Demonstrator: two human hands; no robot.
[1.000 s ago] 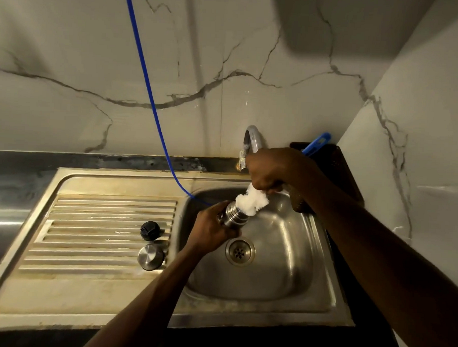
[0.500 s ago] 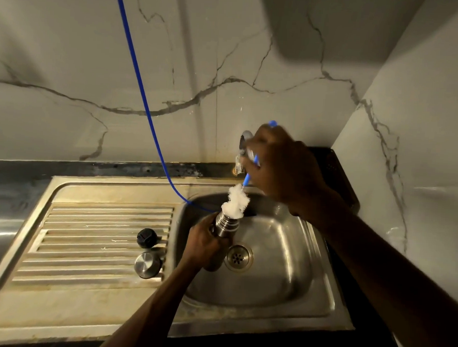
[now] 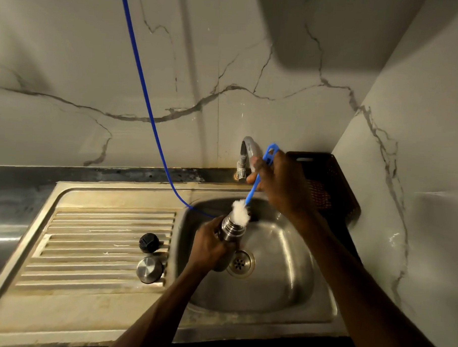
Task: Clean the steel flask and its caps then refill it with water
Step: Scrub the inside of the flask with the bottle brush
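My left hand (image 3: 209, 247) grips the steel flask (image 3: 232, 227) around its body and holds it tilted over the sink basin (image 3: 283, 275), mouth pointing up and right. My right hand (image 3: 282, 183) holds the blue handle of a bottle brush (image 3: 253, 189). Its white bristle head (image 3: 239, 214) sits at the flask mouth, partly inside. On the ribbed drainboard (image 3: 88, 246) to the left lie the black inner cap (image 3: 148, 242) and the steel outer cap (image 3: 149, 270).
A curved steel tap (image 3: 245, 155) rises behind the basin, with no water running. A thin blue hose (image 3: 142, 91) hangs from above into the basin. A dark basket (image 3: 324, 182) stands at the back right corner. The drain (image 3: 241, 263) lies below the flask.
My right hand has lifted and shifted right, drawing the brush partly out of the flask so more blue handle shows. The left hand and flask stay almost in place.
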